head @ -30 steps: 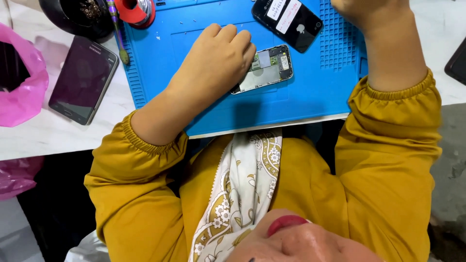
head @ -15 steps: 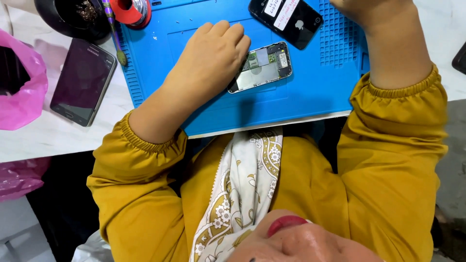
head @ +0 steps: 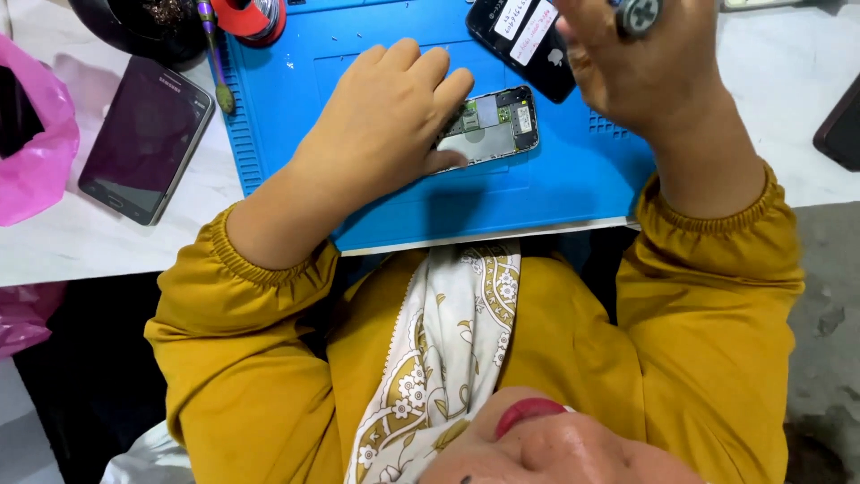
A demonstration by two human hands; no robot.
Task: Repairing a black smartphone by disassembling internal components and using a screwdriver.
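My left hand (head: 381,116) lies flat on an opened phone (head: 491,125) whose circuit boards show, pressing it onto the blue work mat (head: 502,193). My right hand (head: 640,67) is raised above the mat's right side and grips a screwdriver (head: 638,13) by its grey ridged cap. Just beyond the opened phone, partly under my right hand, a black phone back (head: 524,40) with white stickers rests on the mat.
A dark phone (head: 143,139) lies screen up on the white table left of the mat. A pink plastic bag (head: 31,134) sits at the far left. A black bowl (head: 148,22), a red tape roll (head: 255,18) and a thin tool (head: 215,63) are at the top.
My right hand has come back toward me into view, holding the screwdriver. My left hand stays on the opened phone.
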